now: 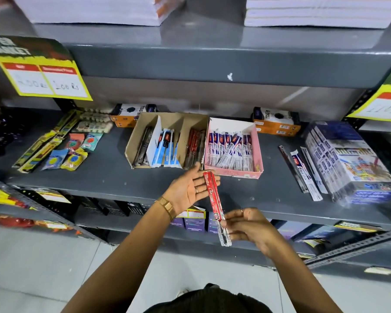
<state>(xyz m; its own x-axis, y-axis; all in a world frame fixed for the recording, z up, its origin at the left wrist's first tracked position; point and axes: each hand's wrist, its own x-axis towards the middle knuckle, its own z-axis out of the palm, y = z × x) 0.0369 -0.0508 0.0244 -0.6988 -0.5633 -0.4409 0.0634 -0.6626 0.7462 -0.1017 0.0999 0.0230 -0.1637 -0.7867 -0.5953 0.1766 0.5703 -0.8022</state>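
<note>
A long red pen packet (213,198) with white lettering is held upright and slightly tilted in front of the grey shelf (113,177). My right hand (248,227) pinches its clear lower end. My left hand (190,188) lies flat and palm-up behind the packet's upper end, fingers straight and touching it. Just beyond stands a brown divided cardboard box (142,129) holding dark, blue and red pen packets. Next to it sits a pink box (256,152) full of blue-and-white packets.
Loose pen packets (303,170) and a wrapped blue carton (352,163) lie on the shelf's right. Erasers and yellow pencil packs (43,150) lie on the left. Orange boxes (278,125) stand at the back. Yellow price tags (43,75) hang from the shelf above.
</note>
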